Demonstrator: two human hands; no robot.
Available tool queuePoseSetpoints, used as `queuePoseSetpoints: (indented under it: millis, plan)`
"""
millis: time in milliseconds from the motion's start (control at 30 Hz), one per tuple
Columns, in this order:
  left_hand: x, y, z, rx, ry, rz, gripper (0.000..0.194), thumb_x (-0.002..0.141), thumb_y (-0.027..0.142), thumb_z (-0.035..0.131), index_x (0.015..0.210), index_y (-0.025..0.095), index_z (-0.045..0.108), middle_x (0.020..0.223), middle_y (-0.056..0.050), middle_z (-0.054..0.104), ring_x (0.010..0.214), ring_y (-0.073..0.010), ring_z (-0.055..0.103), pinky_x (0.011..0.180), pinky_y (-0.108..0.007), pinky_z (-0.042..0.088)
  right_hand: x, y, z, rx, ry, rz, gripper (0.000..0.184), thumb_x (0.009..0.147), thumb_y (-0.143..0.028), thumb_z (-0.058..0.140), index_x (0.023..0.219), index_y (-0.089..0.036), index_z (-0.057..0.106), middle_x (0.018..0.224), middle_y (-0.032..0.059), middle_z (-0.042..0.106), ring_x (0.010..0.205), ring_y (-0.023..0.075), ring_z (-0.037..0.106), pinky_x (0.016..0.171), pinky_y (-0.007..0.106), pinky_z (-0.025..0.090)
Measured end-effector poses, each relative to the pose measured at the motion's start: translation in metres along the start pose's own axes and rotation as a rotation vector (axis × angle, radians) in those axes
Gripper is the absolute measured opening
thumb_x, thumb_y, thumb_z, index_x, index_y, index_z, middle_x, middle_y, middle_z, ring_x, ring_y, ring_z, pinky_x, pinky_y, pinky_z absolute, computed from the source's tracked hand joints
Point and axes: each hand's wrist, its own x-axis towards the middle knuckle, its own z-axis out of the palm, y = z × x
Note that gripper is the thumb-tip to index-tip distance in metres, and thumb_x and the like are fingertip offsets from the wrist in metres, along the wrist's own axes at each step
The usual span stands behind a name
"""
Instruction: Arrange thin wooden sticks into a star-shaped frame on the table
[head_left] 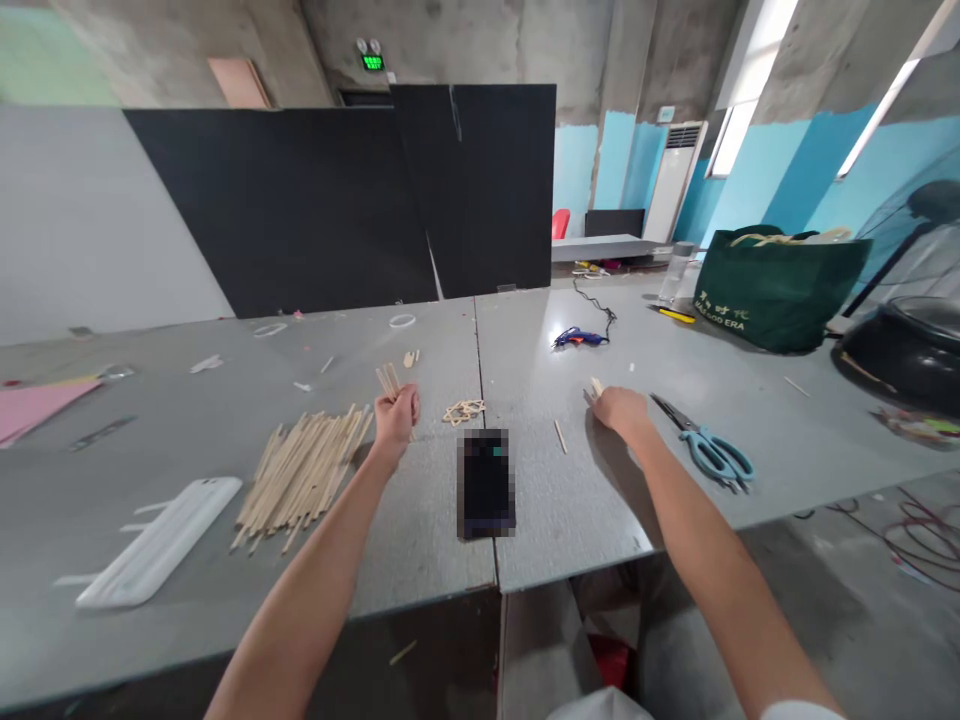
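Note:
My left hand (396,415) is closed around several thin wooden sticks (388,379), whose ends poke up above the fist. Beside it, to the left, lies a large pile of wooden sticks (304,470). My right hand (621,408) is closed near the tabletop, with short pale wooden stick ends (597,386) showing at its fingertips. Between the hands sit a small star-shaped lattice of sticks (464,411), a single short stick (561,436) and a dark, pixelated phone-like object (486,485). Blue-handled scissors (712,450) lie just right of my right hand.
A blue glue gun (581,338) with a cord lies farther back, near a yellow utility knife (675,314). A green bag (780,290) and clear bottle (677,272) stand at the right. A white object with prongs (161,540) lies left; black panels (300,210) rise behind.

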Motion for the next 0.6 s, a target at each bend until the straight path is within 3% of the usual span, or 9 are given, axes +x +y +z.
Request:
queuePoseSetpoints:
  millis: [167, 333, 433, 600]
  plan:
    - [0.001, 0.000, -0.001, -0.038, 0.004, -0.003, 0.050, 0.083, 0.048, 0.068, 0.050, 0.026, 0.037, 0.046, 0.006, 0.030, 0.038, -0.0078, 0.026, 0.041, -0.025, 0.018, 0.011, 0.010, 0.004, 0.322, 0.162, -0.076, 0.048, 0.113, -0.058, 0.045, 0.096, -0.021, 0.068, 0.094, 0.0158, 0.078, 0.095, 0.0291, 0.076, 0.085, 0.036, 0.055]
    - [0.000, 0.001, -0.002, -0.042, 0.004, -0.003, 0.049, 0.084, 0.046, 0.067, 0.050, 0.026, 0.037, 0.046, 0.006, 0.030, 0.039, -0.0079, 0.027, 0.042, -0.025, 0.020, 0.020, 0.007, 0.017, 0.705, 0.270, -0.104, 0.066, 0.107, -0.085, 0.022, 0.075, -0.029, 0.040, 0.064, -0.0012, 0.052, 0.056, 0.0176, 0.051, 0.056, 0.031, 0.045]
    - [0.000, 0.001, -0.002, -0.050, 0.001, -0.018, 0.051, 0.085, 0.046, 0.067, 0.051, 0.026, 0.034, 0.046, 0.006, 0.030, 0.039, -0.0077, 0.026, 0.042, -0.025, 0.020, 0.023, 0.007, 0.024, 0.852, 0.328, -0.097, 0.068, 0.100, -0.092, 0.030, 0.069, -0.031, 0.032, 0.054, -0.0046, 0.039, 0.050, 0.0162, 0.041, 0.050, 0.032, 0.039]
    - [0.001, 0.003, -0.001, -0.059, 0.001, -0.035, 0.048, 0.084, 0.047, 0.066, 0.053, 0.026, 0.036, 0.047, 0.007, 0.030, 0.038, -0.0074, 0.026, 0.041, -0.025, 0.019, 0.026, 0.014, 0.029, 0.935, 0.398, -0.140, 0.070, 0.092, -0.093, 0.051, 0.064, -0.031, 0.032, 0.052, -0.0053, 0.034, 0.055, 0.0156, 0.034, 0.053, 0.034, 0.034]
